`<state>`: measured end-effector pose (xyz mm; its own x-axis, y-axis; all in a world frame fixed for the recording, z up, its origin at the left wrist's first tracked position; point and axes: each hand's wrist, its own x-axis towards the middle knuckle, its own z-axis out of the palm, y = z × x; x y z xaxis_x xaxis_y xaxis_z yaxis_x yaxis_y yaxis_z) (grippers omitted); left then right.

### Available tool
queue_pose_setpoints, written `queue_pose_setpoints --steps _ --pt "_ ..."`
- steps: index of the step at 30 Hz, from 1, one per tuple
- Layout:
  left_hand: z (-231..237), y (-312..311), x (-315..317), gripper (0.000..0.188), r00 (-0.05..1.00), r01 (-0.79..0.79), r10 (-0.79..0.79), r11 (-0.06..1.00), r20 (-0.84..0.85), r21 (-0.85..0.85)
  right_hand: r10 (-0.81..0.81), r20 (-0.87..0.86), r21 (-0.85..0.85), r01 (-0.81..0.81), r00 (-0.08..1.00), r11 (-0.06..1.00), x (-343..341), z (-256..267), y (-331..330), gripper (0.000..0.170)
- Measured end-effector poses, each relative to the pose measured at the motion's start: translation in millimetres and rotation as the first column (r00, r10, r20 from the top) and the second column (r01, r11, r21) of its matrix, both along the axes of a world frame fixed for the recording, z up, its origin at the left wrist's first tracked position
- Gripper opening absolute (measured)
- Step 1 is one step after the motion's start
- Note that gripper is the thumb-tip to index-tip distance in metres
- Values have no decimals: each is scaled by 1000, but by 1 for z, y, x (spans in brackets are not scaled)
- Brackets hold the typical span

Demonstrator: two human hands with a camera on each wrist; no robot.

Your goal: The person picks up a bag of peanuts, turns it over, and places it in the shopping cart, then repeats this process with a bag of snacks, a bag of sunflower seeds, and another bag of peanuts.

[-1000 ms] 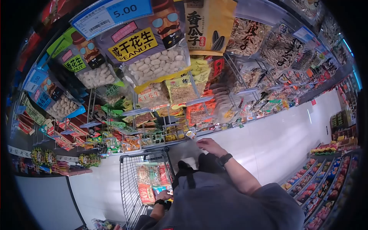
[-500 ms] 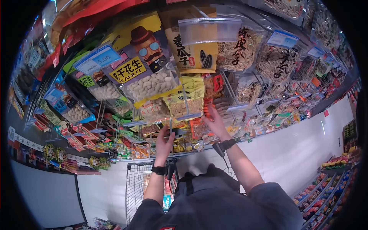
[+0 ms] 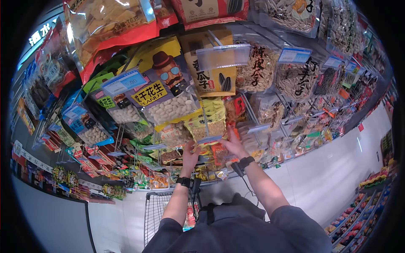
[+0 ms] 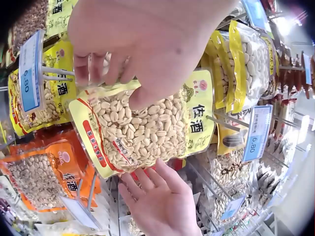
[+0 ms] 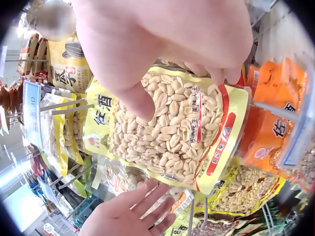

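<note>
A yellow bag of shelled peanuts (image 3: 207, 127) hangs among the racks, between both hands. My left hand (image 3: 191, 157) is at the bag's left side in the head view. In the right wrist view its palm faces up, with extended fingers (image 5: 147, 201) close to the bag's edge. On the other side is my right hand (image 3: 233, 145); the left wrist view shows its palm (image 4: 165, 209) and relaxed fingers right at the rim of the peanut bag (image 4: 147, 130). Each hand's thumb overlaps the bag's front in its own wrist view.
Large bags of unshelled peanuts (image 3: 173, 110) and sunflower seeds (image 3: 257, 69) hang above. Orange bags (image 4: 47, 174) hang beside the yellow one, with metal hooks and price tags (image 4: 257, 132) jutting out. A shopping cart (image 3: 156, 213) stands at the person's left.
The left hand has left the cart and risen to the rack. The right hand has come up from beside the body. Both have drawn in around the yellow peanut bag.
</note>
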<state>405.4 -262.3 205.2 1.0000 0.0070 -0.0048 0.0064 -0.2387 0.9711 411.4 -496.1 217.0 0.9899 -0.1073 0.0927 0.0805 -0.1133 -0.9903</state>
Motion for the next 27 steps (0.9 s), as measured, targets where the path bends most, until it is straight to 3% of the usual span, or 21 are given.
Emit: queue_pose_setpoints --steps 4,6,7,9,13,16,18,19,22,27 --pt "-6 8 1 45 987 -31 27 999 160 27 -23 -85 -123 12 996 992 -19 11 2 88" --pt "1 9 -10 29 999 34 -29 956 22 -290 -87 38 -76 90 995 993 -33 9 8 73" --pt "10 11 -18 29 999 35 -30 955 20 -294 -88 37 -81 91 995 993 -39 7 9 73" --pt "25 15 -30 21 999 27 -40 946 -34 -322 -53 -43 42 55 998 998 -51 8 7 56" --pt "42 24 -51 20 961 80 -190 887 -201 -455 33 -196 71 -19 980 997 -82 21 -2 42" --pt "84 17 -77 33 928 147 -339 715 -155 -684 84 -103 202 -61 991 977 -105 47 -1 36" --pt "106 11 -90 35 921 132 -351 691 -170 -711 145 -98 404 -94 985 910 -119 84 9 33" --pt "110 10 -94 38 916 118 -358 670 -180 -733 138 -105 400 -85 985 913 -121 82 10 33" --pt "102 8 -99 37 930 102 -314 717 -190 -690 120 -101 452 -62 988 890 -127 86 14 35" --pt "89 18 -108 32 877 153 -426 686 -221 -712 82 -192 439 11 978 898 -148 96 20 38"
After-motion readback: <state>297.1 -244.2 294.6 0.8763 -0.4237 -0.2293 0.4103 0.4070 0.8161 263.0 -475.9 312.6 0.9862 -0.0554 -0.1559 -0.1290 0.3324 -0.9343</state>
